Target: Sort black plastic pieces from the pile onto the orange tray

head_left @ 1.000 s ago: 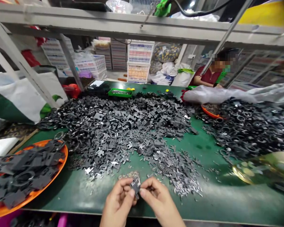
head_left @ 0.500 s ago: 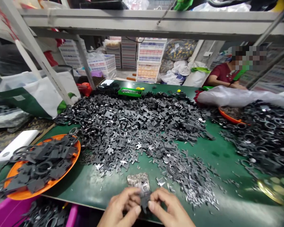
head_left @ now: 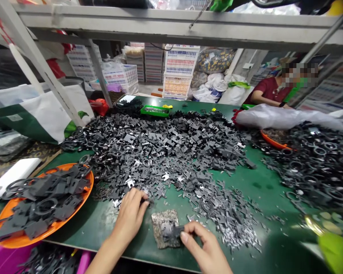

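Observation:
My right hand (head_left: pixel 204 243) pinches a dark grey plastic part (head_left: pixel 177 230) between thumb and forefinger. That part is over the right side of a rough speckled stone block (head_left: pixel 157 238), which lies near the table's front edge with dark pieces on top. My left hand (head_left: pixel 131 213) is at the near edge of the large heap of small dark plastic parts (head_left: pixel 171 148). Its thumb and fingers are closed together at the heap, and what lies between them is too small to name.
An orange tray (head_left: pixel 92 186) piled with dark parts and rings stands at the left, above a magenta bin (head_left: pixel 15 255). A small green tray (head_left: pixel 143 112) sits at the back. Another dark heap (head_left: pixel 317 163) and a co-worker (head_left: pixel 265 89) are at the right. A metal shelf beam (head_left: pixel 160 24) crosses overhead.
My left hand has let go of the dark part and moved up and left to the heap. My right hand keeps the part, now beside the more fully visible stone block.

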Demonstrator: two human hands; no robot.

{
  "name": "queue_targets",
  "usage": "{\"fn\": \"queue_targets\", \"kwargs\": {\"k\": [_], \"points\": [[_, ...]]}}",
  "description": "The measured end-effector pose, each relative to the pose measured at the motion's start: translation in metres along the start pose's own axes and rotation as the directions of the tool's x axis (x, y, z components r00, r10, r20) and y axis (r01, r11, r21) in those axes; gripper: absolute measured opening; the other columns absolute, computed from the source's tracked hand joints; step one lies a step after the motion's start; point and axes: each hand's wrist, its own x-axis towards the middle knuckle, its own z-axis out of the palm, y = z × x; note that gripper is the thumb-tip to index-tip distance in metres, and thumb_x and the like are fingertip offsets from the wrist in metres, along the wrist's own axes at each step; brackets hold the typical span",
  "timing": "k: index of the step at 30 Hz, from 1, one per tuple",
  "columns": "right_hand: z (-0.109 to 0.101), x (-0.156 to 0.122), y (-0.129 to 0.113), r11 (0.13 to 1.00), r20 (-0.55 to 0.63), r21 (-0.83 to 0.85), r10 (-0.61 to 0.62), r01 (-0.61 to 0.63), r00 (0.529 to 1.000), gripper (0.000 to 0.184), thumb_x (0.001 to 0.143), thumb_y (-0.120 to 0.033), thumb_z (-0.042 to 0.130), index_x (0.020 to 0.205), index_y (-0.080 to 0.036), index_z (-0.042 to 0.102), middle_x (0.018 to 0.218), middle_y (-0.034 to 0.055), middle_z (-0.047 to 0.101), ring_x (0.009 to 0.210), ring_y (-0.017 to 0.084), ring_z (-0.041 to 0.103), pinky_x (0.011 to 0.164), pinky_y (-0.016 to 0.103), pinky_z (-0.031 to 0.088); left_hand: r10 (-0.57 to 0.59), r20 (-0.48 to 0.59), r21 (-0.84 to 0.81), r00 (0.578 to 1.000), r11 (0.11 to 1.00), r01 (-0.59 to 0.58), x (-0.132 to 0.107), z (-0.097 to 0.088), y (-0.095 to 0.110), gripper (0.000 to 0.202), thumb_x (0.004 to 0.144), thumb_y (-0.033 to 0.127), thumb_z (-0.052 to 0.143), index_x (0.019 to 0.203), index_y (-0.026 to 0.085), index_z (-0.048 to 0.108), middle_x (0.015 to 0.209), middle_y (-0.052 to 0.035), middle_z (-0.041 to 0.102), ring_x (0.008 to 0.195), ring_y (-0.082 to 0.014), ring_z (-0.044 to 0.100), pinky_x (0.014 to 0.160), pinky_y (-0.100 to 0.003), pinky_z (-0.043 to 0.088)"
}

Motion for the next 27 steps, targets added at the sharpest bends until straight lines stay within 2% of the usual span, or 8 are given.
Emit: {"fn": "queue_targets", "kwargs": {"k": [3,6,9,12,17,20,24,27], "points": [[0.005,0.007,-0.004,0.985,-0.029,0.16,0.063,-0.057,0.998,0.035,0.083,-0.05,0.053,0.069,-0.018,0.054,0.065,-0.0015,0.049,0.065,0.015,0.047,0.061,0.024,0.038,-0.017,0.008,-0.09,1.0,0.996,0.018,-0.016,0.0,0.015,0.011,0.09,0.025,0.041,0.09,0.023,0.052,0.079,-0.001,0.06,0.075,-0.0187,0.059,0.069,-0.03,0.046],[0.014,0.015,-0.009,0.956,-0.029,0.282,0.088,-0.077,0.996,0.036,0.081,-0.052,0.056,0.069,-0.018,0.053,0.064,-0.002,0.048,0.064,0.014,0.045,0.06,0.023,0.037,-0.034,0.047,-0.327,0.998,0.944,0.048,-0.033,0.004,0.034,0.01,0.088,0.027,0.046,0.087,0.023,0.055,0.075,0.0006,0.062,0.068,-0.0162,0.06,0.063,-0.025,0.046],[0.02,0.018,-0.009,0.955,0.008,0.288,0.067,-0.066,0.998,0.036,0.08,-0.051,0.057,0.068,-0.017,0.055,0.062,-0.0021,0.05,0.061,0.014,0.045,0.059,0.023,0.037,-0.103,0.076,-0.566,0.992,0.814,0.128,-0.042,0.008,0.05,0.012,0.085,0.032,0.051,0.085,0.022,0.058,0.075,-0.0002,0.062,0.068,-0.0159,0.061,0.063,-0.023,0.047],[0.021,0.016,-0.01,0.972,0.006,0.228,0.053,-0.053,0.999,0.034,0.081,-0.048,0.056,0.068,-0.017,0.055,0.063,-0.002,0.051,0.063,0.014,0.046,0.06,0.023,0.037,-0.215,0.123,-0.702,0.969,0.671,0.238,-0.043,0.01,0.057,0.021,0.082,0.041,0.056,0.083,0.021,0.058,0.074,-0.0003,0.061,0.068,-0.0158,0.06,0.063,-0.022,0.046],[0.018,0.011,-0.013,0.982,-0.028,0.18,0.059,-0.053,0.998,0.032,0.082,-0.045,0.056,0.066,-0.018,0.053,0.063,-0.0024,0.051,0.062,0.014,0.046,0.06,0.024,0.037,-0.238,0.259,-0.729,0.936,0.587,0.351,-0.042,0.012,0.056,0.028,0.079,0.047,0.061,0.084,0.02,0.057,0.072,0.0005,0.061,0.065,-0.0141,0.058,0.06,-0.021,0.045],[0.016,0.011,-0.011,0.977,-0.031,0.205,0.073,-0.066,0.997,0.033,0.082,-0.047,0.055,0.067,-0.018,0.052,0.063,-0.0023,0.05,0.063,0.014,0.046,0.06,0.023,0.037,-0.245,0.264,-0.758,0.933,0.545,0.358,-0.043,0.014,0.054,0.027,0.079,0.045,0.062,0.09,0.021,0.055,0.074,0.0008,0.063,0.069,-0.0143,0.06,0.062,-0.021,0.046],[0.012,0.012,-0.007,0.965,-0.065,0.252,0.091,-0.072,0.994,0.035,0.082,-0.05,0.056,0.067,-0.018,0.051,0.064,-0.0026,0.047,0.064,0.014,0.045,0.06,0.023,0.037,-0.232,0.254,-0.738,0.939,0.581,0.343,-0.041,0.016,0.046,0.024,0.082,0.042,0.059,0.093,0.02,0.055,0.077,-0.0007,0.066,0.076,-0.0171,0.065,0.069,-0.024,0.048],[0.009,0.012,-0.002,0.968,-0.082,0.241,0.094,-0.072,0.992,0.037,0.08,-0.051,0.056,0.066,-0.018,0.051,0.063,-0.0022,0.047,0.064,0.014,0.045,0.06,0.024,0.037,-0.228,0.203,-0.679,0.952,0.668,0.305,-0.032,0.015,0.036,0.021,0.084,0.039,0.055,0.093,0.02,0.054,0.079,-0.0015,0.066,0.078,-0.0186,0.067,0.071,-0.026,0.05]]}}
